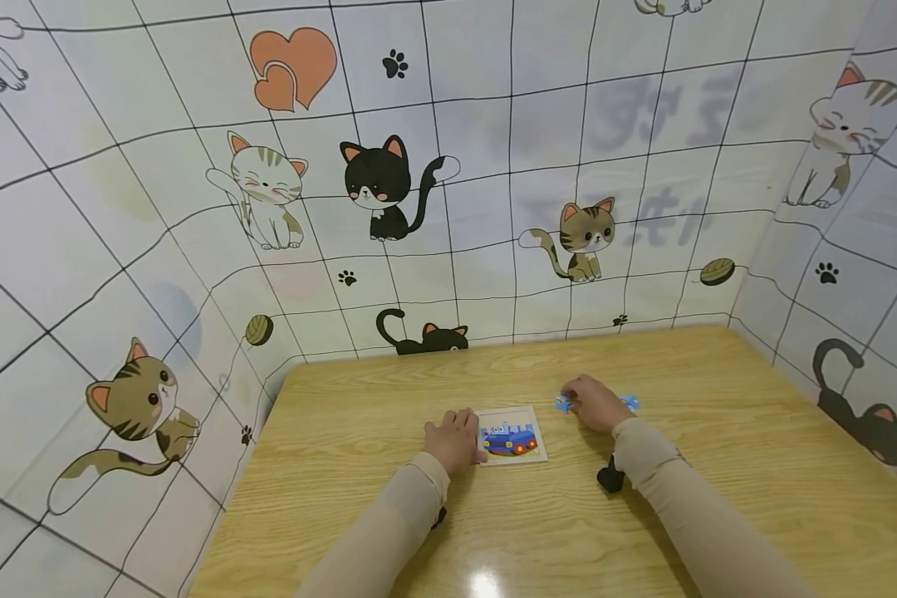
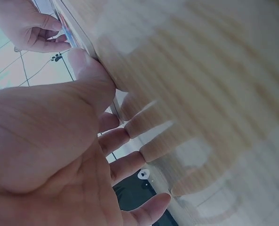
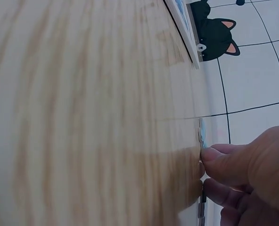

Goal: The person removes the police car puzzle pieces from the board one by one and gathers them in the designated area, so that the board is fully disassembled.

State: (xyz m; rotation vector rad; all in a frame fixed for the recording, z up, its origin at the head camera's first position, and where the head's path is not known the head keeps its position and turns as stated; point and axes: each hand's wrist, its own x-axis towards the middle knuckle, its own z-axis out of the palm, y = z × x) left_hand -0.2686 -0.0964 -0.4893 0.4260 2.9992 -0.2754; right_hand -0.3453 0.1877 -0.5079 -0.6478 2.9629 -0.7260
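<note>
A small jigsaw puzzle (image 1: 510, 440) in a pale tray (image 1: 543, 448) lies on the table, showing a blue vehicle with yellow and red wheels. My left hand (image 1: 452, 443) rests at the tray's left edge, its thumb (image 2: 85, 66) against the rim and its other fingers spread on the tabletop. To the right of the tray, my right hand (image 1: 596, 403) pinches a light-blue puzzle piece (image 1: 562, 403) between thumb and fingers, low over the table. More blue pieces (image 1: 631, 402) lie just beyond this hand, partly hidden by it.
The wooden table (image 1: 344, 473) meets a wall (image 1: 478, 216) printed with cats and grid lines at its back and sides. A black wrist device (image 1: 610, 478) hangs beneath the right sleeve.
</note>
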